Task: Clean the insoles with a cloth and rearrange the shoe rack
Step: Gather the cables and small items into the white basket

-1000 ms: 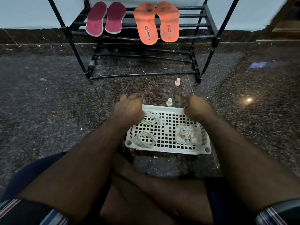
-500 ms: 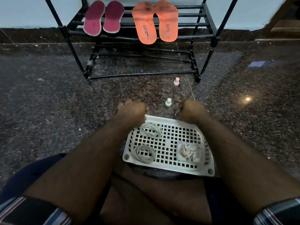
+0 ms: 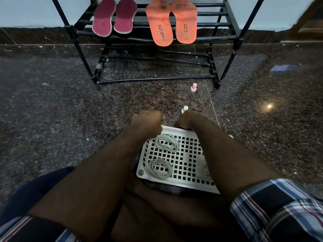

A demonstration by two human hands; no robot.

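A white perforated plastic tray (image 3: 185, 165) lies on the floor against my crossed legs. My left hand (image 3: 146, 123) grips its far left corner and my right hand (image 3: 188, 119) grips its far edge. Two coiled grey shoelaces (image 3: 167, 143) lie on the tray, and a crumpled white cloth (image 3: 202, 167) shows partly behind my right forearm. On the black shoe rack (image 3: 232, 28) rest two maroon insoles (image 3: 113, 18) at the left and two orange insoles (image 3: 171, 23) at the right.
A pink peg (image 3: 193, 87) stands on the dark granite floor in front of the rack. A cream peg (image 3: 184, 109) stands just beyond my right hand. The rack's lower shelf holds nothing. A blue patch (image 3: 281, 68) lies at the right.
Both hands have pulled the white tray toward my body and turned it; my hands have come closer together on its far edge.
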